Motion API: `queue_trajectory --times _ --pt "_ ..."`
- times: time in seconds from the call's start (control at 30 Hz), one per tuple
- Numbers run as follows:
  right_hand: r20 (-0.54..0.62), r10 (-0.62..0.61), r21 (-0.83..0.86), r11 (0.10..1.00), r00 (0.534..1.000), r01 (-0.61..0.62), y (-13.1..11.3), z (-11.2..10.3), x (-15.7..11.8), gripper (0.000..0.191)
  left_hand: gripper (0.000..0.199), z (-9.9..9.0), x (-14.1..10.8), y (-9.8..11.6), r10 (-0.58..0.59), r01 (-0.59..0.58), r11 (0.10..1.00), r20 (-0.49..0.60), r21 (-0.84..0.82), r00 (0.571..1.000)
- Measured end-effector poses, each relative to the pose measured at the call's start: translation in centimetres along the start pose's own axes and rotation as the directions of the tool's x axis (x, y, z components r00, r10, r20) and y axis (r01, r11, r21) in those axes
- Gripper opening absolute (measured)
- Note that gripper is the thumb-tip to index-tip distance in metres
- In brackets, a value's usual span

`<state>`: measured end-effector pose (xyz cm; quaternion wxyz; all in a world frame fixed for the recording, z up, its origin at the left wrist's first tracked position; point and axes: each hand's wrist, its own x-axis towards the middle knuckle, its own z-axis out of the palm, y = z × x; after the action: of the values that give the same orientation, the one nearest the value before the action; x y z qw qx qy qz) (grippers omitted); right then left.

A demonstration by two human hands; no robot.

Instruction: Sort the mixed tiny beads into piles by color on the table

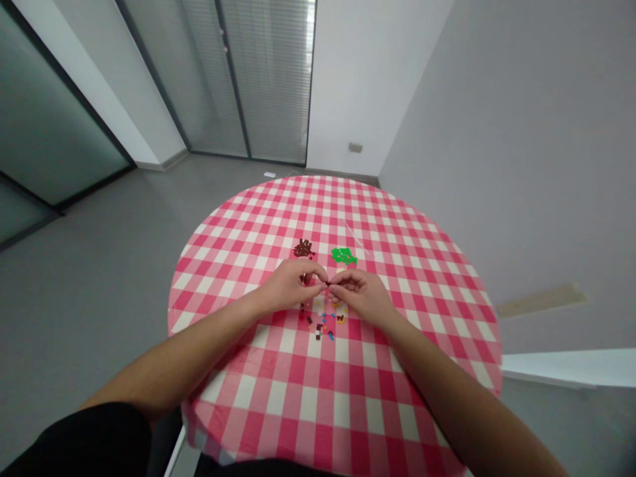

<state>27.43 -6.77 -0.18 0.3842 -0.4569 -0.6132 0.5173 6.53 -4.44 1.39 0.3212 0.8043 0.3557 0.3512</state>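
My left hand and my right hand meet fingertip to fingertip above the table. Between them is a tiny dark brown building brick, pinched by both hands; its exact shape is too small to make out. Just beyond my left hand lies a pile of dark brown bricks. A pile of bright green bricks sits beyond my right hand. Below my fingers several small loose bricks are scattered, among them a blue brick and a brown and white piece. Some pieces are hidden under my hands.
The round table wears a red and white checked cloth. Grey wall stands to the right, glass doors at the back. A white ledge juts in at the right of the table.
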Motion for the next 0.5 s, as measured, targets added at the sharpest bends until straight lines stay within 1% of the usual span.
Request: queue_trajectory --times 0.1,0.2,0.23,0.3,0.4,0.5 --pt "-0.016 -0.01 0.005 1.0 1.0 0.01 0.3 0.1 0.1 0.028 0.009 -1.0 0.5 -0.8 -0.059 0.057 0.998 -0.038 -0.033 0.998" --pt "-0.046 0.01 0.026 1.0 0.999 -0.009 0.5 0.1 0.1 0.031 0.014 -2.6 1.2 -2.6 -0.173 0.165 0.984 -0.162 -0.062 0.972" --pt "-0.053 0.02 0.034 0.999 0.998 -0.018 0.5 0.1 0.2 0.032 0.014 -3.1 1.4 -3.3 -0.197 0.195 0.98 -0.21 -0.032 0.958" --pt "-0.064 0.038 0.043 0.998 0.997 -0.035 0.4 0.1 0.2 0.033 0.015 -4.0 1.6 -4.6 -0.254 0.277 0.959 -0.268 0.051 0.929" --pt "-0.062 0.05 0.019 0.999 0.997 -0.048 0.2 0.0 0.1 0.031 0.014 -4.7 1.6 -6.2 -0.324 0.362 0.92 -0.227 0.149 0.918" --pt "-0.048 0.04 -0.052 0.998 0.998 -0.043 0.0 -0.1 0.0 0.026 0.013 -4.9 1.6 -6.9 -0.366 0.399 0.899 -0.191 0.182 0.911"
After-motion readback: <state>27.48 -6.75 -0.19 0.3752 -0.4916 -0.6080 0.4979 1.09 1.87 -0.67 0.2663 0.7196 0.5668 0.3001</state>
